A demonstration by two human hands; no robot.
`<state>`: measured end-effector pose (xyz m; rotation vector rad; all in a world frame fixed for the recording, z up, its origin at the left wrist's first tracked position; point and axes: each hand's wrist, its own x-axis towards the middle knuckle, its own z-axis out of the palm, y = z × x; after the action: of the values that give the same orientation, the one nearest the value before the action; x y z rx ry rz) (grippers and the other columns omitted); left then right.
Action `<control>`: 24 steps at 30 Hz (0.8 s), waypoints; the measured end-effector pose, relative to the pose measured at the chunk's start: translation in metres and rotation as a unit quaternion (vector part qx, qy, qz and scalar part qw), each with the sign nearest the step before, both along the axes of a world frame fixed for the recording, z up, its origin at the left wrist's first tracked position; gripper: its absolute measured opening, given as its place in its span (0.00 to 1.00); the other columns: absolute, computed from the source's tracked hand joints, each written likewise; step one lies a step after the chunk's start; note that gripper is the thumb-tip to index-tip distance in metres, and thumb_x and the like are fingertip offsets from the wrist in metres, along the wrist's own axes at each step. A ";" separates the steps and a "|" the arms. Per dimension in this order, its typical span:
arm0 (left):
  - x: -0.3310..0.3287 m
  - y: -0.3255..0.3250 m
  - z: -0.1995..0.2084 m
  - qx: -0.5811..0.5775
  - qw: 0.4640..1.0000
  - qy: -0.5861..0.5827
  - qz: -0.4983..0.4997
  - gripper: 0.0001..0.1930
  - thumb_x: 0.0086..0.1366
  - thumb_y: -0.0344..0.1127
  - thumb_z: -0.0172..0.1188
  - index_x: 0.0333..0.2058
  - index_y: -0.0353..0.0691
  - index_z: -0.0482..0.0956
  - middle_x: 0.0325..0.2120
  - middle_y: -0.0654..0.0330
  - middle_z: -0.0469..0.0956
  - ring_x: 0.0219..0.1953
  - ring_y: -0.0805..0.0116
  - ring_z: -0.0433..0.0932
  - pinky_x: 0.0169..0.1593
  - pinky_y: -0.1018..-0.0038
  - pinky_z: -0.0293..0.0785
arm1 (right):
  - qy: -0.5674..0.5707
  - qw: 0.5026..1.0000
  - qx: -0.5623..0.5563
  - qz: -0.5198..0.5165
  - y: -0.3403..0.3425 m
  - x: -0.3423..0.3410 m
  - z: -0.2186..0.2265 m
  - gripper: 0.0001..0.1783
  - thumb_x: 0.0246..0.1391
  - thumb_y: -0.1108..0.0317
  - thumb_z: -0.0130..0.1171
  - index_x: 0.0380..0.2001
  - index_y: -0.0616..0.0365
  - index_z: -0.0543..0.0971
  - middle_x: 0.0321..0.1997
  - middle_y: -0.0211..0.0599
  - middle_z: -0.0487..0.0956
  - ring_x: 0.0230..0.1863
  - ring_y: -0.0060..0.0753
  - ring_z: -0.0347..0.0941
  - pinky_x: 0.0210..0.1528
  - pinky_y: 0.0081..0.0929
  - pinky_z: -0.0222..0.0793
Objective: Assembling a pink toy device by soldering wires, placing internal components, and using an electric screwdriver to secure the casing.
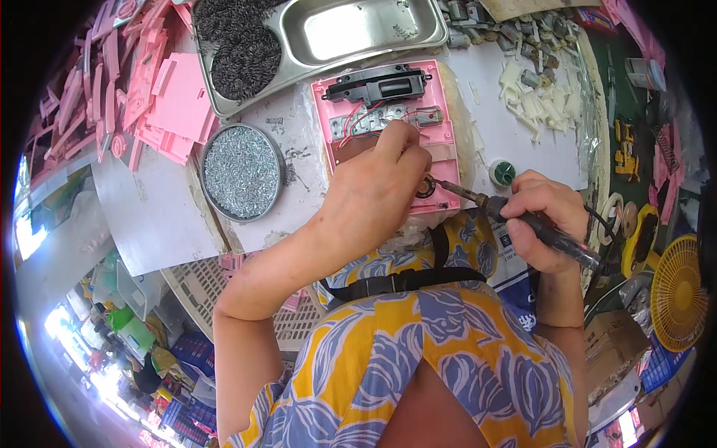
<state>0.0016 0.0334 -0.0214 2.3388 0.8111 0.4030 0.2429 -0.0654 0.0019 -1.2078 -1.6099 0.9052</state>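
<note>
My right hand (549,216) is wrapped round a soldering iron (549,233), whose tip reaches left to a small round black part (426,188) in the lower right of a pink plastic housing (444,160). Over that housing bends my left hand (381,175), its fingers pinched together close to the iron's tip; whatever they hold is hidden. Inside the housing, a black plastic mechanism (388,88) lies at the far end. Nearer to me are a metal plate (366,118) and thin red wires (345,128), partly covered by my left hand.
A round dish of small screws (243,172) stands left of the housing. Behind it, a metal tray (299,78) holds dark springs (243,63). Pink panels (179,101) pile up at left. White plastic parts (538,93), small motors (541,33) and a small green-filled container (503,173) lie right.
</note>
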 end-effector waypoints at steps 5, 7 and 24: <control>0.001 -0.001 0.001 -0.007 1.000 0.003 0.004 0.08 0.61 0.26 0.64 0.39 0.39 0.78 0.43 0.54 0.73 0.37 0.50 0.80 0.36 0.59 0.78 | -0.005 1.000 -0.010 0.002 0.002 -0.002 0.001 0.07 0.45 0.75 0.66 0.31 0.61 0.81 0.20 0.33 0.78 0.22 0.33 0.71 0.27 0.28 0.66; 0.001 -0.001 0.001 -0.011 1.000 0.001 0.004 0.08 0.61 0.26 0.64 0.39 0.39 0.78 0.42 0.54 0.73 0.36 0.50 0.80 0.36 0.59 0.78 | -0.005 1.000 -0.013 0.003 0.002 -0.002 0.001 0.08 0.45 0.75 0.66 0.31 0.61 0.81 0.20 0.33 0.78 0.22 0.32 0.71 0.27 0.27 0.66; 0.000 -0.001 0.002 -0.005 1.000 -0.019 0.000 0.08 0.59 0.24 0.65 0.38 0.39 0.79 0.40 0.55 0.73 0.35 0.52 0.79 0.36 0.61 0.77 | 0.035 0.997 -0.023 -0.060 -0.012 0.012 0.005 0.09 0.46 0.73 0.66 0.32 0.65 0.81 0.27 0.38 0.79 0.22 0.24 0.71 0.26 0.20 0.63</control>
<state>0.0018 0.0322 -0.0189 2.3149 0.7927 0.4418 0.2544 -0.0774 0.0067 -1.2767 -1.4519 0.9020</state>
